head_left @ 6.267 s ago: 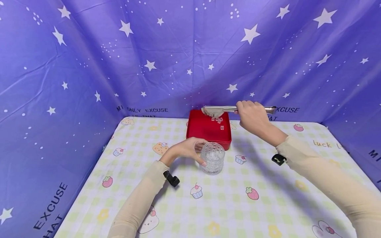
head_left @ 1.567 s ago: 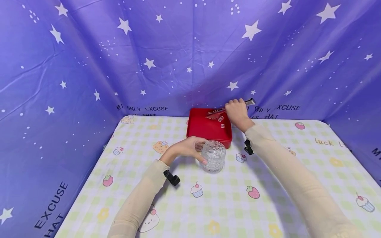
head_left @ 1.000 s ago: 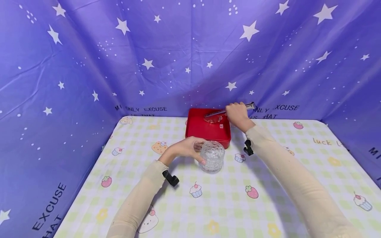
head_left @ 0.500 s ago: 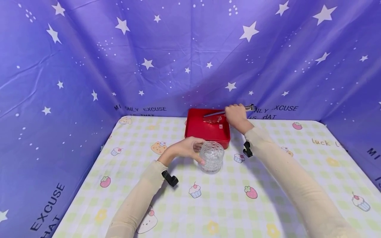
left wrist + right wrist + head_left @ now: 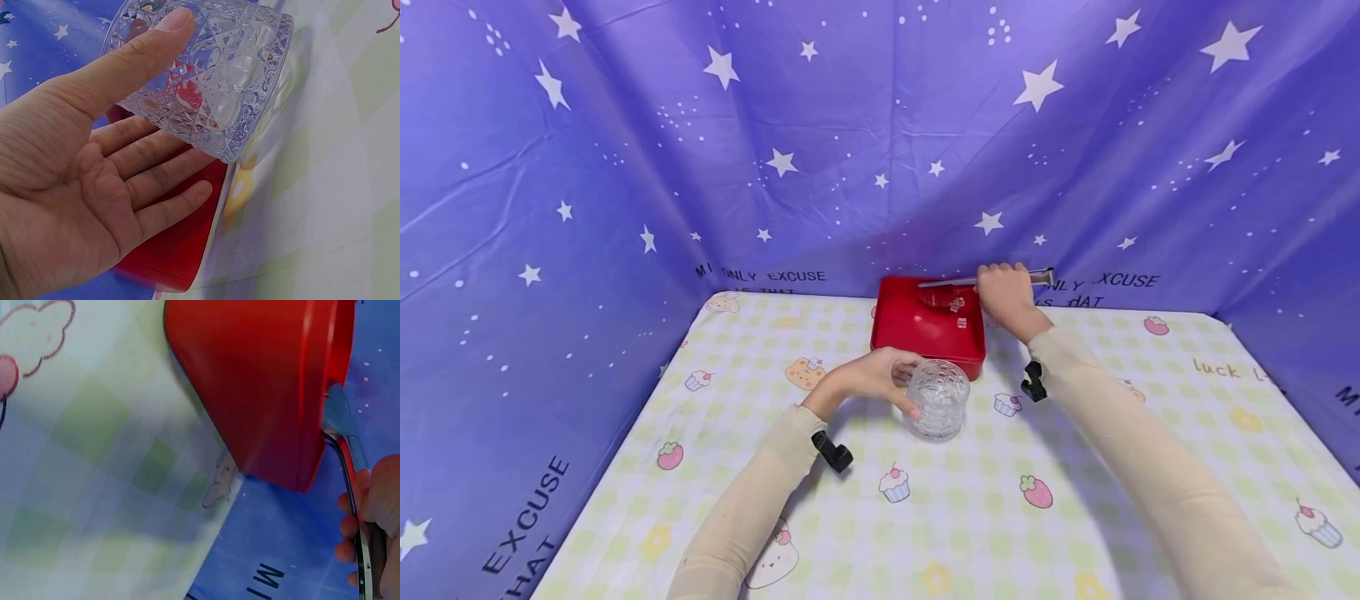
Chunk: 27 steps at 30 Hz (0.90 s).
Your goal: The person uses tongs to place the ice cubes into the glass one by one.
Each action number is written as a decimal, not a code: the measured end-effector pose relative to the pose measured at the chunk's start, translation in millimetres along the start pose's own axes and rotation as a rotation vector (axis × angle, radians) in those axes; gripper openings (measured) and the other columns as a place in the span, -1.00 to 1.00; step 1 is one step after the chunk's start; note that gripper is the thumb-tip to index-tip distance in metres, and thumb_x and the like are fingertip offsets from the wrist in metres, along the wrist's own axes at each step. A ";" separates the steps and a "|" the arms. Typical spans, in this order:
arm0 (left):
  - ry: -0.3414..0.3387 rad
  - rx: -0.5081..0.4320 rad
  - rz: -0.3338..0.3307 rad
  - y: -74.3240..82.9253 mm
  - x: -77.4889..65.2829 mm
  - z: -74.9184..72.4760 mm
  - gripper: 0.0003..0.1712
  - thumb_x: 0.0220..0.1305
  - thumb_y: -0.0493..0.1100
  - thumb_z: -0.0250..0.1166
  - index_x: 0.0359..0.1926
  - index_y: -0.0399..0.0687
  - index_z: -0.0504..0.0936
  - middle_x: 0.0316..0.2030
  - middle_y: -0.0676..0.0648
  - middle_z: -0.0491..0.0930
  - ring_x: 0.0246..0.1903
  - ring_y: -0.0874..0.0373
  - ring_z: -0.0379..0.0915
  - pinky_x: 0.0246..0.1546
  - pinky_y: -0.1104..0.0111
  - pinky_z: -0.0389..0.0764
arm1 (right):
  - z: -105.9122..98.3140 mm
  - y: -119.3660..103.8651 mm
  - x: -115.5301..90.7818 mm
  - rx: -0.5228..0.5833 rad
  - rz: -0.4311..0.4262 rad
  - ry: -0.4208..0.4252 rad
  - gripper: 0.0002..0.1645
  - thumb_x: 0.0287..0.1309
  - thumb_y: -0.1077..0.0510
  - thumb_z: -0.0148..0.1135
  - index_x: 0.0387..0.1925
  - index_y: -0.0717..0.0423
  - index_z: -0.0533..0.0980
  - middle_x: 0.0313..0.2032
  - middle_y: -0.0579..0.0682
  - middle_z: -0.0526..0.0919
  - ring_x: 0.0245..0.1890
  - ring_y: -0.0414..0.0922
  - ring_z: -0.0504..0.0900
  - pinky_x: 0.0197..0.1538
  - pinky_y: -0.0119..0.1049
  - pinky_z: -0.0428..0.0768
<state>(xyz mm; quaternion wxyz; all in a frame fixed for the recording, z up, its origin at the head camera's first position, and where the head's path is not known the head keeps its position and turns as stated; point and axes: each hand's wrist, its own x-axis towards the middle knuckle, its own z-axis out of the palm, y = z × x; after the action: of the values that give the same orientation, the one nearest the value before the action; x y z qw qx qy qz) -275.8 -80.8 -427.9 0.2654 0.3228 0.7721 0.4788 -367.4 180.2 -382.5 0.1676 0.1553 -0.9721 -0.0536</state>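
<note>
My left hand [image 5: 876,375] holds a clear cut-glass tumbler [image 5: 940,404] upright on the cloth. In the left wrist view the thumb presses the near side of the patterned glass [image 5: 231,69], with the fingers reaching behind it. My right hand [image 5: 1006,296] grips metal tongs [image 5: 1041,277] around the middle of their length. The head of the tongs dips into a red square box [image 5: 917,333], close to a few small clear cubes [image 5: 962,323]. The right wrist view shows the tongs [image 5: 350,487] passing over the rim; their tips are hidden by the box wall [image 5: 256,381].
A checked cloth [image 5: 760,500] printed with cupcakes and strawberries covers the table. Blue star-patterned curtains [image 5: 820,108] hang at the back and on both sides. The red box stands near the back edge, right behind the tumbler.
Since the earliest frame, my right hand has come leftward and the tongs' head has dropped into the box. Lately the tongs have levelled and slid slightly right. My left hand stays on the tumbler.
</note>
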 end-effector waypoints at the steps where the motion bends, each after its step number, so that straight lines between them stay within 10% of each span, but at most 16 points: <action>1: 0.001 0.003 -0.001 0.0 0.1 0.0 -0.19 -0.04 -0.36 0.62 0.29 -0.20 0.54 0.17 -0.16 0.65 0.14 0.10 0.58 0.24 0.38 0.61 | -1.3 1.1 -0.5 0.005 -0.001 0.022 -0.76 0.34 0.19 0.16 -0.30 0.37 0.54 -0.30 0.32 0.71 -0.23 0.24 0.69 -0.14 0.08 0.61; 27: 0.000 0.012 -0.001 0.3 0.6 0.9 -0.18 -0.03 -0.34 0.62 0.30 -0.20 0.54 0.18 -0.16 0.64 0.16 0.07 0.58 0.25 0.36 0.60 | -45.7 28.1 -40.3 0.093 -0.252 0.601 -0.75 0.40 0.23 0.16 -0.38 0.32 0.40 -0.60 0.18 0.45 -0.61 0.20 0.46 -0.61 -0.03 0.40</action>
<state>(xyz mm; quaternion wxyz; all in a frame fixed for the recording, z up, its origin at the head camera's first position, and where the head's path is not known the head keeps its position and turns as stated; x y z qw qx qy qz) -275.5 -79.7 -428.1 0.2637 0.3239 0.7752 0.4740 -323.7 217.3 -347.7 0.4317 0.2906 -0.8537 0.0186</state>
